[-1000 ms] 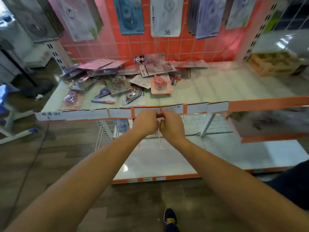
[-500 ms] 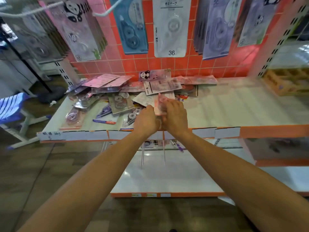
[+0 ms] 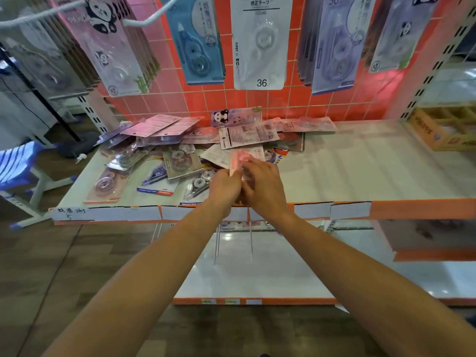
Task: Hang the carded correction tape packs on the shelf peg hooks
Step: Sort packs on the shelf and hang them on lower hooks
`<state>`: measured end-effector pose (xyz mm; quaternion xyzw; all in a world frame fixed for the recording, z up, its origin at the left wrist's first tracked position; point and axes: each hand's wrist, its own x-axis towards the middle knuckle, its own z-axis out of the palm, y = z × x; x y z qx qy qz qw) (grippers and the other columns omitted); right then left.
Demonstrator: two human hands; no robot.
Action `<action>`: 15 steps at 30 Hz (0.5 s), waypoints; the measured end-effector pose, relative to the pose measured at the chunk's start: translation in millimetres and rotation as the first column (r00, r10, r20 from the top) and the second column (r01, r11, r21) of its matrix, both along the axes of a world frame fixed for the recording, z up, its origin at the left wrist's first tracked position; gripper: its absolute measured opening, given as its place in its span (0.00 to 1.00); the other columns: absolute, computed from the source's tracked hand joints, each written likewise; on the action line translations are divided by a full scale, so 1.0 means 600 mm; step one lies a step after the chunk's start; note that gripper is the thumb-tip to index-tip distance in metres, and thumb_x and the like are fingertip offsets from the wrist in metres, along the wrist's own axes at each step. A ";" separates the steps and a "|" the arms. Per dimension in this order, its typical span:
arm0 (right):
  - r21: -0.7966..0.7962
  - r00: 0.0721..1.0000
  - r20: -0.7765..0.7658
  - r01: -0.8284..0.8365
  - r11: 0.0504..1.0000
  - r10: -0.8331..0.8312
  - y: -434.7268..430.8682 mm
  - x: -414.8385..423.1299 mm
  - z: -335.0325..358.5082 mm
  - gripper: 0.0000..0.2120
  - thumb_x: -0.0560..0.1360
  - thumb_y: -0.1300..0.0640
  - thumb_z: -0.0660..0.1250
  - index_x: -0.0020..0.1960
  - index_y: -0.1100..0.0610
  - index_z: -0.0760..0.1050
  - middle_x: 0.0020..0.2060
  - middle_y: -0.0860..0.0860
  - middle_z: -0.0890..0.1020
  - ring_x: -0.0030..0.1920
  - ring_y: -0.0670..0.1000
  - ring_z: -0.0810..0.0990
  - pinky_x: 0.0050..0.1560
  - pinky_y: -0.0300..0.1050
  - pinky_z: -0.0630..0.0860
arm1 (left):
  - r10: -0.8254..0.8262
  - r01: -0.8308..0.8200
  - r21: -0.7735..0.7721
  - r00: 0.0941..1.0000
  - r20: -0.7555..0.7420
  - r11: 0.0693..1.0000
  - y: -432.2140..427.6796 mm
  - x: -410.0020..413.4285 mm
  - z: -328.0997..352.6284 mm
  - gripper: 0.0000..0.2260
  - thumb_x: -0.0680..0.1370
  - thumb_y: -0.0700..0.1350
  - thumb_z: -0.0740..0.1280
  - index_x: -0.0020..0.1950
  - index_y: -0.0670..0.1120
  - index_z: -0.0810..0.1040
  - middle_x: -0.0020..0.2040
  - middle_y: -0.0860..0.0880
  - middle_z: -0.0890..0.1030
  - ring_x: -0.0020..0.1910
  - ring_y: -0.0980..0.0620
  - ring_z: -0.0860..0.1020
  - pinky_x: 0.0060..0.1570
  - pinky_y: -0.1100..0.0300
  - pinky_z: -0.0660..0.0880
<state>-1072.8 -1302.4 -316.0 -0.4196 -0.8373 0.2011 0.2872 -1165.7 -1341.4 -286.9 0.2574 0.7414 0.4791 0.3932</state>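
Note:
A pink carded correction tape pack (image 3: 238,158) is lifted just above the shelf, and both hands hold it. My left hand (image 3: 225,188) pinches its left edge. My right hand (image 3: 264,188) grips its lower right part and covers most of the card. A loose pile of carded packs (image 3: 177,150) lies on the white shelf (image 3: 360,166) behind and to the left. Packs hang from peg hooks on the red grid wall (image 3: 260,104), among them a white pack marked 36 (image 3: 258,42). Two bare peg hooks (image 3: 251,240) stick out under the shelf.
A wooden crate (image 3: 443,127) stands at the shelf's right end. A lower white shelf (image 3: 257,274) with an orange front edge lies beneath. A blue and white stool (image 3: 18,166) stands on the wooden floor at the left.
Both hands rose from under the shelf's front edge to above the shelf, and now hold the pink pack. The view tilted up toward the wall.

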 end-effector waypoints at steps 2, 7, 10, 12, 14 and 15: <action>0.003 0.999 -0.036 -0.002 1.000 0.002 -0.008 0.006 0.001 0.21 0.75 0.58 0.67 0.68 0.56 0.72 0.67 0.51 0.74 0.66 0.55 0.67 0.65 0.37 0.59 | 0.017 -0.019 0.010 0.992 0.125 1.000 -0.002 -0.001 0.003 0.11 0.79 0.45 0.63 0.55 0.41 0.80 0.44 0.42 0.84 0.41 0.45 0.83 0.38 0.50 0.82; -0.045 0.992 -0.097 -0.081 0.996 0.076 -0.031 0.023 0.004 0.25 0.69 0.64 0.68 0.66 0.57 0.74 0.64 0.52 0.76 0.64 0.54 0.71 0.65 0.35 0.59 | 0.023 -0.042 0.060 0.958 0.284 0.997 -0.020 0.003 0.020 0.06 0.79 0.44 0.65 0.47 0.44 0.79 0.41 0.45 0.83 0.34 0.50 0.82 0.28 0.58 0.78; -0.135 0.974 -0.184 -0.157 0.978 0.131 -0.054 0.035 0.014 0.28 0.64 0.71 0.63 0.64 0.59 0.75 0.59 0.53 0.79 0.59 0.55 0.75 0.61 0.44 0.73 | 0.020 -0.036 0.051 0.959 0.284 0.998 -0.045 -0.002 0.016 0.09 0.78 0.45 0.68 0.54 0.40 0.78 0.46 0.43 0.83 0.41 0.48 0.82 0.32 0.58 0.79; -0.239 0.961 -0.272 -0.115 0.964 0.047 -0.073 0.047 0.027 0.23 0.67 0.75 0.63 0.60 0.61 0.77 0.52 0.53 0.80 0.53 0.50 0.77 0.51 0.29 0.74 | 0.006 -0.013 0.023 0.960 0.278 1.000 -0.068 -0.004 0.015 0.06 0.79 0.43 0.67 0.53 0.42 0.77 0.44 0.44 0.82 0.41 0.50 0.80 0.34 0.60 0.78; -0.282 0.943 -0.330 -0.061 0.958 -0.037 -0.092 0.054 0.038 0.17 0.72 0.73 0.64 0.57 0.61 0.78 0.49 0.52 0.81 0.49 0.48 0.78 0.43 0.22 0.71 | -0.024 0.019 0.020 0.964 0.265 1.000 -0.093 -0.004 0.017 0.02 0.79 0.40 0.66 0.50 0.43 0.76 0.42 0.45 0.81 0.39 0.51 0.79 0.34 0.61 0.78; -0.288 0.937 -0.344 -0.037 0.957 -0.068 -0.098 0.054 0.038 0.16 0.73 0.73 0.63 0.56 0.61 0.78 0.49 0.52 0.81 0.50 0.48 0.77 0.42 0.22 0.70 | -0.042 0.035 0.028 0.965 0.259 0.999 -0.106 -0.004 0.018 0.04 0.78 0.39 0.67 0.52 0.42 0.77 0.42 0.45 0.81 0.39 0.49 0.79 0.35 0.59 0.78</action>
